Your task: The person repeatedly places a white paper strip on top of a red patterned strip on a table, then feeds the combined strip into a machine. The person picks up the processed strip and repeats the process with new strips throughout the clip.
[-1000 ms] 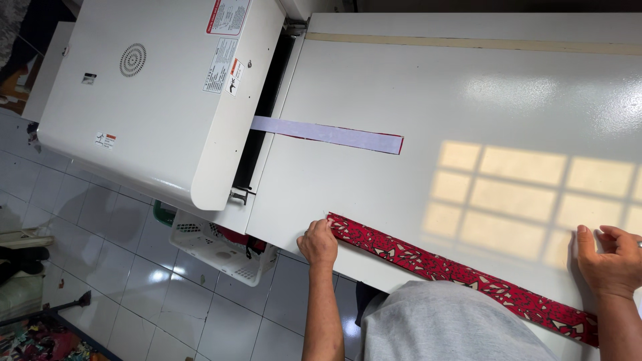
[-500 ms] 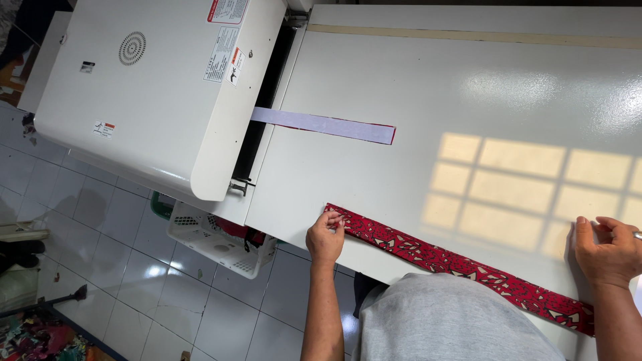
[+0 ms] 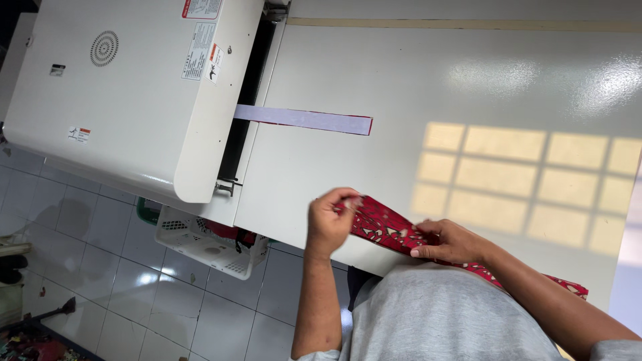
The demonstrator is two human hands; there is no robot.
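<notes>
A long red fabric strip (image 3: 384, 227) with a white and dark pattern lies along the near edge of the white table (image 3: 468, 80). My left hand (image 3: 328, 220) pinches its left end and lifts it off the table. My right hand (image 3: 451, 242) grips the strip a short way to the right, fingers lying on the cloth. The rest of the strip runs under my right forearm to the table's right corner (image 3: 568, 287). A pale lavender strip (image 3: 304, 119) lies flat further back, its left end in the machine's slot.
A big white machine (image 3: 127, 93) with a dark slot adjoins the table on the left. Below its edge stands a white plastic basket (image 3: 207, 244) on a tiled floor. A patch of window light falls on the table's right part (image 3: 528, 174).
My right hand has slid left along the red strip, close to my left hand. My left hand has raised the strip's end off the table. The lavender strip sits a little deeper in the slot.
</notes>
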